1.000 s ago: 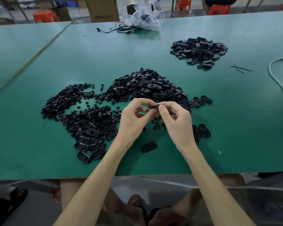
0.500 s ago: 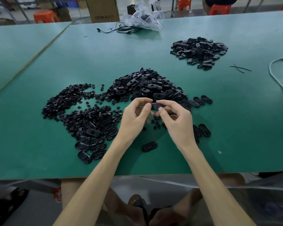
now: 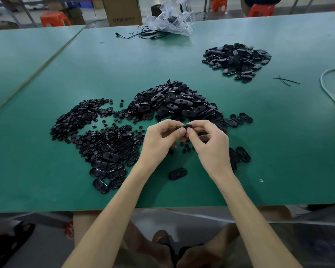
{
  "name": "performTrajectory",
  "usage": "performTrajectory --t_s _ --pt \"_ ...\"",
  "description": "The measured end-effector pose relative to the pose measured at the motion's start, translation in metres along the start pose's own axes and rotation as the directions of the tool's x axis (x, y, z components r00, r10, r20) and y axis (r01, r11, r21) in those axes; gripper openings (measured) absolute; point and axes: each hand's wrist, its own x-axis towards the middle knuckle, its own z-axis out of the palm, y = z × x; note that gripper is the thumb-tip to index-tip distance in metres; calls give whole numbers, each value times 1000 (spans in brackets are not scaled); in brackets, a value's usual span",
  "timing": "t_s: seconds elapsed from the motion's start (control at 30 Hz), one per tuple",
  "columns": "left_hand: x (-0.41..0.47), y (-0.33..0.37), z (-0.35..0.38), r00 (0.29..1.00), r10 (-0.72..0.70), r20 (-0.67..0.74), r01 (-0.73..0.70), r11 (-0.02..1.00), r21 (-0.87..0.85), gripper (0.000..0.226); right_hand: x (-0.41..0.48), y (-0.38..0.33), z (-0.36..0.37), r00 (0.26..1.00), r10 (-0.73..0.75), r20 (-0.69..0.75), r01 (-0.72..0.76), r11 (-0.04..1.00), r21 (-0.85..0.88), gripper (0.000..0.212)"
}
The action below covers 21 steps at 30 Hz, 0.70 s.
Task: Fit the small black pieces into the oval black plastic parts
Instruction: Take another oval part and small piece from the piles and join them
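Both hands meet low over the green surface (image 3: 104,60), a little in from its near edge. The left hand (image 3: 159,142) and the right hand (image 3: 211,147) each pinch the same black oval part (image 3: 183,126) between thumb and fingertips, thumbs close together on it. Whether a small piece already sits in it I cannot tell.

Under the hands a few loose small pieces (image 3: 186,147) lie scattered, and a single oval (image 3: 177,173) lies nearer the front edge. Just right of the right wrist are two more ovals (image 3: 244,153). Left of the hands spreads the heap of small black pieces (image 3: 81,117), with a cluster of ovals (image 3: 106,171) along its near side. Right behind the hands rises the main pile of ovals (image 3: 174,101). A second pile (image 3: 238,59) lies well apart, toward the far right corner.

Thin black ties (image 3: 284,81) and a white cable (image 3: 329,84) lie by the right edge. At the far edge are a crumpled clear plastic bag (image 3: 170,18) and a black cable (image 3: 143,34). A second green surface (image 3: 17,55) adjoins on the left. Beyond stand a cardboard box (image 3: 122,10) and orange stools (image 3: 54,18).
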Motion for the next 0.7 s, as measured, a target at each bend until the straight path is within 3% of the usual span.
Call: performTrajectory --t_s 0.43,0.7 --pt "-2 0 3 1000 13 1 -13 1000 16 11 -1 -2 -1 998 -47 -53 44 997 -56 17" --pt "-3 2 3 1000 13 -10 -12 999 51 8 -1 -4 0 997 -77 -32 72 988 -134 5"
